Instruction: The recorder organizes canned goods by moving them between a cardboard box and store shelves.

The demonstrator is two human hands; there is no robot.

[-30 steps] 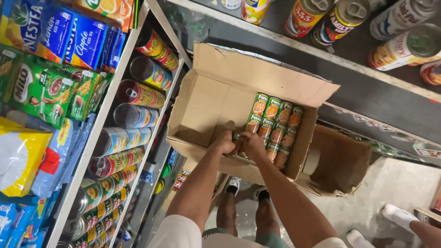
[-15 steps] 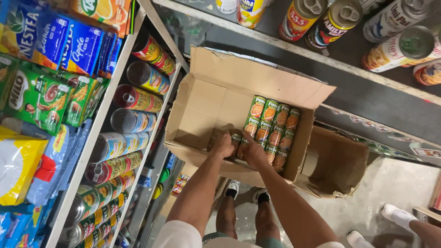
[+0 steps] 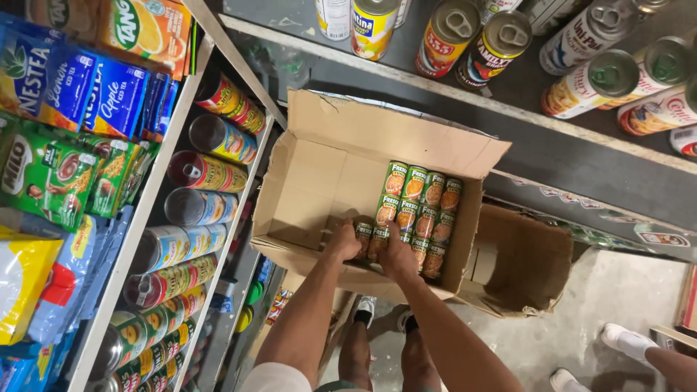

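An open cardboard box (image 3: 312,174) holds several green-labelled cans (image 3: 421,203) stacked on their sides along its right half. Both my hands reach into the box at its near edge. My left hand (image 3: 341,243) is closed around a can (image 3: 361,234) at the near end of the stack. My right hand (image 3: 397,255) grips the neighbouring can (image 3: 377,239) right beside it. The two hands almost touch. The left half of the box is bare cardboard.
Shelves on the left carry rows of cans (image 3: 207,170) and drink-mix packets (image 3: 109,94). More cans (image 3: 501,40) stand on a dark shelf beyond the box. A second open carton (image 3: 519,265) lies to the right. Another person's white shoe (image 3: 628,341) is at bottom right.
Both hands have stayed at the near end of the can stack, shifting slightly as they close on the cans. The view has tilted a little; the box has not moved.
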